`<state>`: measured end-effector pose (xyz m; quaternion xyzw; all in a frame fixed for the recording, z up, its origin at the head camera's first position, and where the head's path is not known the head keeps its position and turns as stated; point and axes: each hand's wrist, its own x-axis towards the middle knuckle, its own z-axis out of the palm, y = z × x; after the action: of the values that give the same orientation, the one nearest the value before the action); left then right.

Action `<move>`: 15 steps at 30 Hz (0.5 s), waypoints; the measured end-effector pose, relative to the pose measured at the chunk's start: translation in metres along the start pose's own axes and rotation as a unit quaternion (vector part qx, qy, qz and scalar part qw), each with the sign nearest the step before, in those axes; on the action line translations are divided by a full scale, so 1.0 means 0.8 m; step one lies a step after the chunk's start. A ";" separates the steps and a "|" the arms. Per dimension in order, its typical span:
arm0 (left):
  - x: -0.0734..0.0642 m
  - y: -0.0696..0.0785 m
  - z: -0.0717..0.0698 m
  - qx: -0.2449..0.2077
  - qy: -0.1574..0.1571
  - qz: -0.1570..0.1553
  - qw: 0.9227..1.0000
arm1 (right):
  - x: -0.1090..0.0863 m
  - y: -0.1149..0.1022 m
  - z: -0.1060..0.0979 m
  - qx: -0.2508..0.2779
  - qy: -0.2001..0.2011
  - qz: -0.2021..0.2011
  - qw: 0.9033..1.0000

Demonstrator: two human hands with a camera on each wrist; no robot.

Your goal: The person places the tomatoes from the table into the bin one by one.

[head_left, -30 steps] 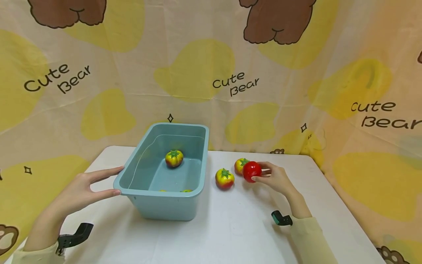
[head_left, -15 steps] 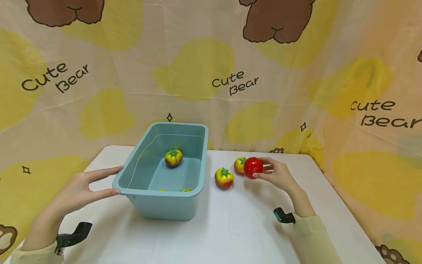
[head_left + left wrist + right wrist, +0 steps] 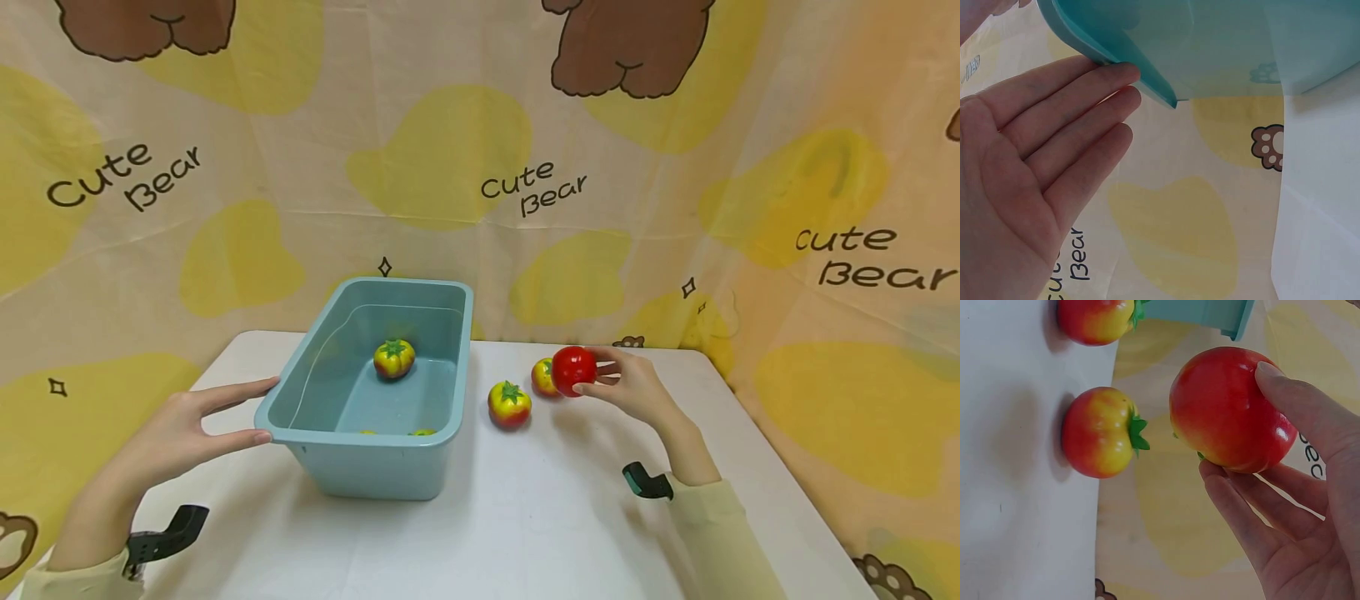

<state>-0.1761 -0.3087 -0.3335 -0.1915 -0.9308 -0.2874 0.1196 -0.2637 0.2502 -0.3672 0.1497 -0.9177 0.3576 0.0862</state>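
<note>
My right hand (image 3: 636, 390) pinches a red toy tomato (image 3: 573, 372) between thumb and fingers, above the table; a shadow lies below. In the right wrist view, its red base (image 3: 1229, 409) faces the camera and the green leaves are mostly hidden. Behind it in the head view, a yellow-red tomato (image 3: 543, 379) is partly covered. Another tomato (image 3: 509, 406) sits nearer the bin. My left hand (image 3: 180, 429) touches the rim of a blue-green plastic bin (image 3: 360, 438) at its near left corner, the fingers (image 3: 1094, 112) straight.
Inside the bin lies a tomato (image 3: 394, 359) towards the far end; two more show only their tops behind the near wall. A white table (image 3: 525, 517) carries everything. Bear-printed cloth (image 3: 435, 167) hangs along the back and sides.
The red tomato in my right hand has risen slightly higher above the table. My left hand keeps its place on the bin's corner, and the other tomatoes have not moved.
</note>
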 end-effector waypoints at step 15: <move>0.000 0.002 -0.001 0.006 0.000 0.000 1.000 | 0.006 -0.019 -0.014 -0.010 0.005 -0.042 0.999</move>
<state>-0.1757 -0.3077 -0.3322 -0.1907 -0.9327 -0.2816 0.1203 -0.2623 0.2459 -0.3481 0.1852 -0.9137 0.3454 0.1073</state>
